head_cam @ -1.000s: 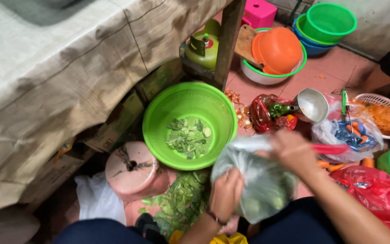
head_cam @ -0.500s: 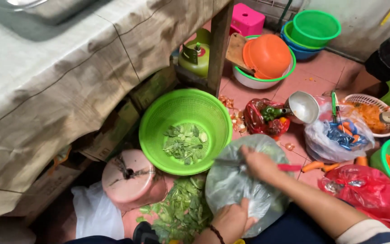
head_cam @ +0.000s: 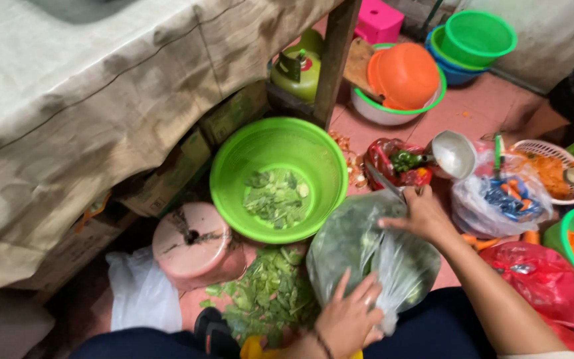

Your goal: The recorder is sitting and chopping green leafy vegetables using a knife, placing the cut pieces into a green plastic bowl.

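A person seated low on a reddish tiled floor (head_cam: pixel 479 106) handles a clear thin plastic bag stuffed with dark leafy greens (head_cam: pixel 360 256), which rests just in front of the knees, beside a bright green perforated plastic colander (head_cam: pixel 224 176) holding a shallow layer of torn leaves. The right hand (head_cam: pixel 420 213) pinches the bag's upper edge while also gripping what appears to be a slim-bladed kitchen knife (head_cam: pixel 381 179); the left hand (head_cam: pixel 347 316) has its fingers spread and pressed against the bag's lower side, gathering loose film. The bag looks light and soft, its film slippery and easily torn, and the load inside would likely slump and shift; it seems best taken at the gathered mouth with a palm supporting the belly, and kept clear of the blade. More loose green leaves (head_cam: pixel 260 299) lie on the floor touching the bag, next to a round pink plastic stool (head_cam: pixel 197 249). Farther off sit a metal ladle (head_cam: pixel 454 154), a red bag of chillies (head_cam: pixel 400 163) and an upturned orange plastic bowl (head_cam: pixel 403 73).
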